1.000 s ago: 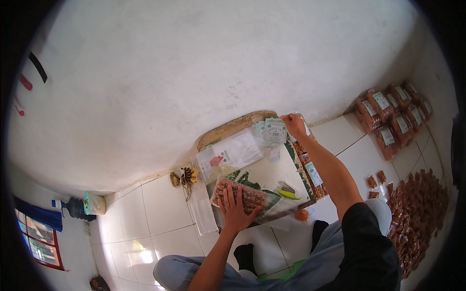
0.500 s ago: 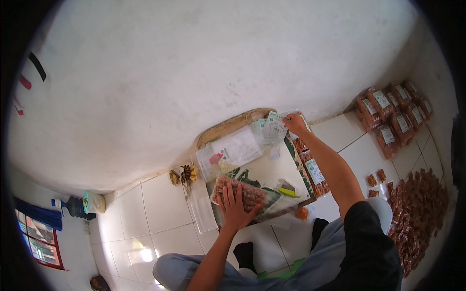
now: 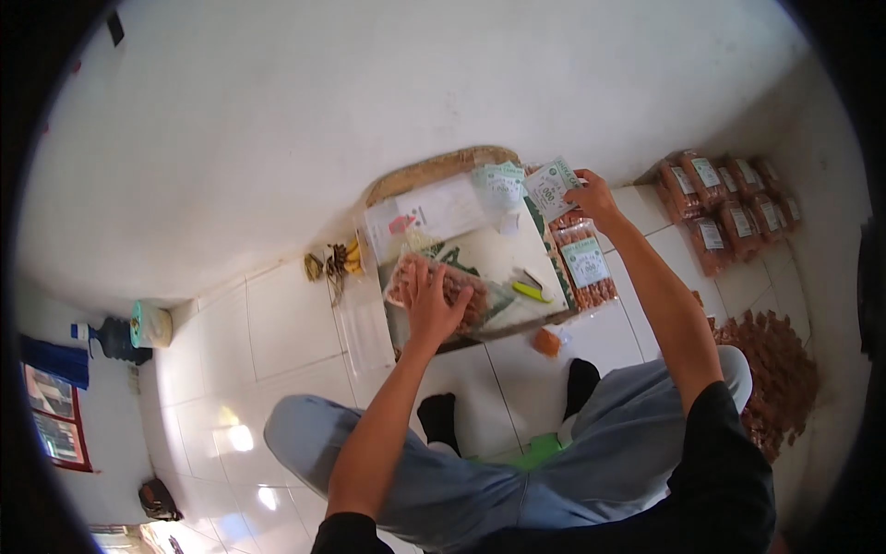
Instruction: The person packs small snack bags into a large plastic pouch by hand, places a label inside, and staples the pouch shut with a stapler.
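Head view: the left hand [image 3: 436, 300], fingers spread, rests on a clear bag [image 3: 398, 284] of brown pieces lying on a low table [image 3: 506, 257]. The right hand [image 3: 594, 198] pinches a printed label [image 3: 550, 191] near the table's far right corner, beside more labels [image 3: 502, 186]. A green tool [image 3: 532, 293] lies right of the bag.

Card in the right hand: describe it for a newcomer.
Find the low table near the white wall. By its far right corner, the right hand holds a printed card. Similar cards lie to its left; only this one is gripped.
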{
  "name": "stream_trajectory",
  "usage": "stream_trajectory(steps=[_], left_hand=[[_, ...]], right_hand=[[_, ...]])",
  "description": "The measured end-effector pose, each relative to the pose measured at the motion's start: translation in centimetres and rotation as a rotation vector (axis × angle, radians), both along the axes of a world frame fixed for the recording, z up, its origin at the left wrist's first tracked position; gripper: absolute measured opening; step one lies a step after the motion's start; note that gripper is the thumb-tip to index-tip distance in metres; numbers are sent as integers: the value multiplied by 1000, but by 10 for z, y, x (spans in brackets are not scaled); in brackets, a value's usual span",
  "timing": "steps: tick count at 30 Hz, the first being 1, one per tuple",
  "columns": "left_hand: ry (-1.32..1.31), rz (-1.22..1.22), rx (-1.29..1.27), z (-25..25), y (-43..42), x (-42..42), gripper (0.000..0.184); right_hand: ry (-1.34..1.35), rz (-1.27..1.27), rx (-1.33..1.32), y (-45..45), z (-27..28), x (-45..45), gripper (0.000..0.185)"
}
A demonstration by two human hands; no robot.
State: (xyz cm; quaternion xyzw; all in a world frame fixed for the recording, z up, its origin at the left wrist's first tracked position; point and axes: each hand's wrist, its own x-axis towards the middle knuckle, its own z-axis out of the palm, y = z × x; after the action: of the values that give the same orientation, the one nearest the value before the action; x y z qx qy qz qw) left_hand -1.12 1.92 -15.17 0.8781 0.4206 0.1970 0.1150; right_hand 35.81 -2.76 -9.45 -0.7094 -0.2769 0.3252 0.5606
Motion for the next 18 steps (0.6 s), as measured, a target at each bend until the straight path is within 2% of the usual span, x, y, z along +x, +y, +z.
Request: stream_trajectory(steps=[2,3,4,6,8,10,11,12,15,18], left_hand=[[-251,-8,-124,15,-12,14,53],[-347,30,-3,20,-25,24,38],[-358,37,-10,23,-42,32,38],[-501,105,-202,31,-75,47,32],[-483,223,-451,41,-119,56,29],[-437,250,-550,40,-158,56,30],[-391,268,-642,39,-174,55,31],[-390,274,-649,34,-184,55,31],[-376,155,-314,6,-195,53,36],[-335,120,-176,8,-189,54,28]], right_hand=[[-71,44,-158,-24,7,-10,35],[-114,44,-158,-41,14,-27,28],[-125,49,-166,-56,8,-33,28],[-15,-12,-91,-85,-8,-41,31],[2,-65,-133,-120,-13,-57,32],[22,-124,-172,-153,-25,-76,34],[156,-140,-132,-171,-32,-87,37],[287,-154,-90,-186,-37,-95,40],[528,-153,-198,-216,-51,-122,40],[568,-108,-229,-217,-56,-154,38]])
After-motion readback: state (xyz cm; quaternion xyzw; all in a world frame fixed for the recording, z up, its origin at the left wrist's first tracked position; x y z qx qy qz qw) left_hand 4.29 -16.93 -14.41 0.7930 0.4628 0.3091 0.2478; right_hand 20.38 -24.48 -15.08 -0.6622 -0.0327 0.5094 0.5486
